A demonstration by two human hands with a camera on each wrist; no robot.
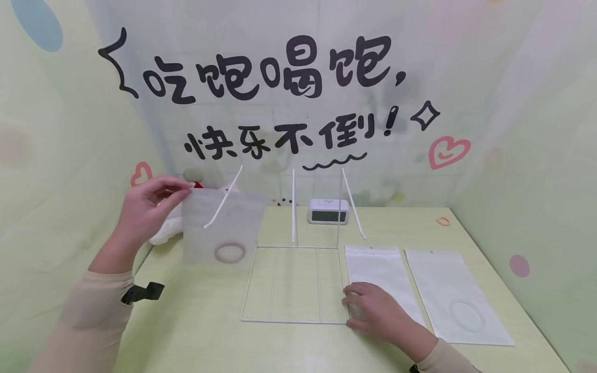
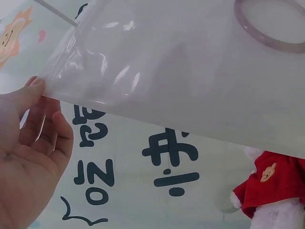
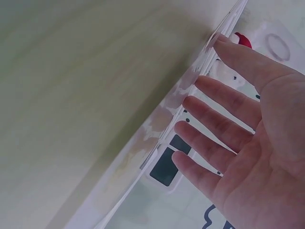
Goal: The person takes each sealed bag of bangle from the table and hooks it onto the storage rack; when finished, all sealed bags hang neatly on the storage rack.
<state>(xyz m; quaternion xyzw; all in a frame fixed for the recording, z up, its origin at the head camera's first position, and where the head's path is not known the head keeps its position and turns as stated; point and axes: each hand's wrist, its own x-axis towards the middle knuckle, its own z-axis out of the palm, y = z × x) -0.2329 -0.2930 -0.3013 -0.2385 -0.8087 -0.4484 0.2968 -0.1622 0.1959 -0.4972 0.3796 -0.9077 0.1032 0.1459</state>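
At the upper left in the head view, my left hand (image 1: 151,207) pinches the corner of a translucent bag (image 1: 200,243) between thumb and fingertips. A brownish bangle (image 1: 230,253) shows through this bag. The bag hangs by the left prong (image 1: 224,197) of a white wire display rack (image 1: 295,322); whether the prong passes through a hole I cannot tell. My right hand (image 1: 378,313) lies at the left side of a white bag (image 1: 373,267), beside the rack's front right corner. In the right wrist view its fingers (image 3: 224,119) are spread along the bag's edge.
Another white bag (image 1: 448,280) with a pale bangle (image 1: 468,317) lies on the right of the table. A white digital clock (image 1: 328,211) stands behind the rack. A plush toy in red (image 2: 274,181) sits at the back left. An orange ring (image 1: 443,221) lies at the back right.
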